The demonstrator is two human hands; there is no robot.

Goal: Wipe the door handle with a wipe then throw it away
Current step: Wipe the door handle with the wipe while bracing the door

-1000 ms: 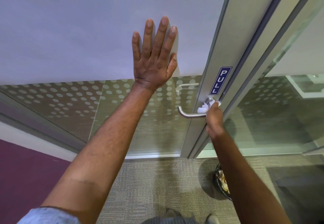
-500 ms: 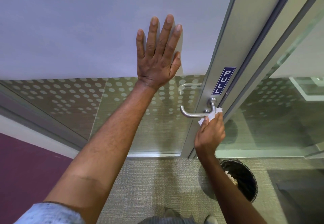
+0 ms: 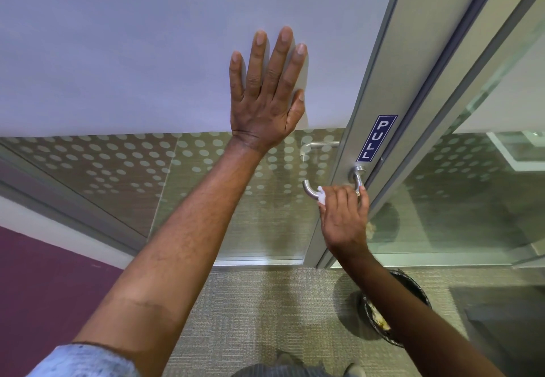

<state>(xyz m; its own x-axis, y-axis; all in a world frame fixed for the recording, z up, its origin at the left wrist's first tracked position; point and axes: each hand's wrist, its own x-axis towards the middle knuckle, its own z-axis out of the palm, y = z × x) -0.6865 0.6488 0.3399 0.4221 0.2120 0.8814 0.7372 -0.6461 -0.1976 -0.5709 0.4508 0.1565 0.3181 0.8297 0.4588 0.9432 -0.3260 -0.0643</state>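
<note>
A silver lever door handle (image 3: 309,188) sticks out from the grey metal door frame, below a blue PULL sign (image 3: 376,138). My right hand (image 3: 344,217) is wrapped over the middle of the handle, shut on a white wipe (image 3: 322,196) that peeks out at its left side. The handle's curved free end and its round base (image 3: 357,173) show on either side of the hand. My left hand (image 3: 267,93) lies flat with fingers spread on the frosted glass door, above and left of the handle.
A black mesh waste bin (image 3: 411,286) with rubbish in it stands on the carpet at the lower right, partly hidden by my right forearm. A clear glass panel (image 3: 472,199) is to the right of the door frame. A purple wall (image 3: 44,288) lies at the left.
My right hand with the wipe has moved from the base end of the handle, dipped below it, and now closes over the middle of the lever. My left hand has stayed flat on the door.
</note>
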